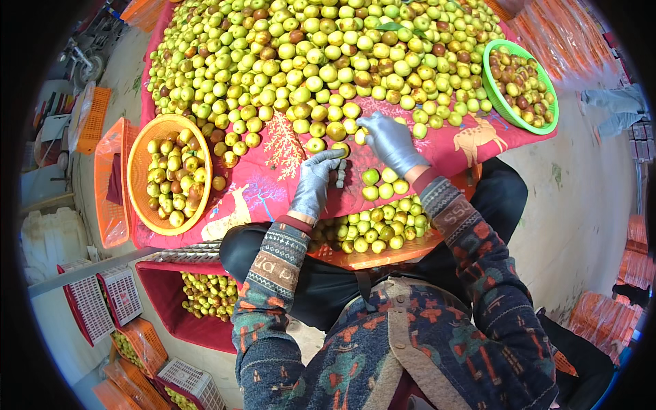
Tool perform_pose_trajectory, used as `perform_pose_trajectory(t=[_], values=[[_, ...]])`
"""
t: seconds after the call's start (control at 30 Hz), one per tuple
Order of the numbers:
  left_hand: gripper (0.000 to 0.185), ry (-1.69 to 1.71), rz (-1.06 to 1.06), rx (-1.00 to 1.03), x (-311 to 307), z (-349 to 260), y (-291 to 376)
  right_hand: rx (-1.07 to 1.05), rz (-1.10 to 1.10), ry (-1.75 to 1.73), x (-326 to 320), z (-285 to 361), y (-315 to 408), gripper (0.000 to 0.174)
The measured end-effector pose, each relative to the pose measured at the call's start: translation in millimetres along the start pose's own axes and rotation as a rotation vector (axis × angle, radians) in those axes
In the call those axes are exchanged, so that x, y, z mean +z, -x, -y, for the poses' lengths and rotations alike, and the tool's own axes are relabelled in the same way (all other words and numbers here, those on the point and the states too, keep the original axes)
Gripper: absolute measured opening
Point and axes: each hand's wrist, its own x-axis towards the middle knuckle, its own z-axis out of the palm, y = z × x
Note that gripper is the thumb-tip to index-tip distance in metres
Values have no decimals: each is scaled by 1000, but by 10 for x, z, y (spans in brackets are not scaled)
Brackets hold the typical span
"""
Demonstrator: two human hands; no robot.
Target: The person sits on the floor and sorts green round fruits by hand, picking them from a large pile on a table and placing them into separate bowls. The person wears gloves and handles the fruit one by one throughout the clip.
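A large heap of green and brown-flecked jujubes (307,56) covers the far part of a red patterned cloth (353,179). My left hand (313,182), in a silver-grey glove, has its fingertips on a yellow-green jujube (341,149) at the heap's near edge. Its other fingers curl under, over small grey pieces I cannot make out. My right hand (390,142), gloved alike, reaches in from the right with bent fingers beside another jujube (361,137); whether it grips the fruit is hidden. Several green jujubes (385,191) lie loose below my right wrist.
An orange basket (132,179) of browner jujubes stands at left, a green basket (487,77) at right. An orange crate (359,260) of jujubes sits between my knees. A red-lined crate (159,292) is lower left. More crates are stacked around; a person's legs (615,100) show at right.
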Motion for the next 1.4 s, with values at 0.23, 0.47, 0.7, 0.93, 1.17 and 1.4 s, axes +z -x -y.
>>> perform_pose_trajectory(t=[0.23, 0.47, 0.7, 0.93, 1.17, 1.4], values=[[35, -39, 129, -150, 19, -31, 57, 116, 132, 62, 99, 148, -50, 15], [67, 142, 211, -97, 63, 68, -87, -48, -70, -576, 84, 391, 162, 46], [79, 423, 376, 45, -14, -170, -74, 169, -135, -1230, -275, 816, 80, 37], [79, 643, 428, 99, -22, -308, 44, 197, -307, -1137, -300, 743, 25, 26], [70, 1021, 69, 392, -411, -815, 326, 406, -151, -1203, -193, 418, 188, 28], [68, -269, -559, 753, -2040, -1168, 415, 416, -100, -1206, -58, 453, 179, 25]])
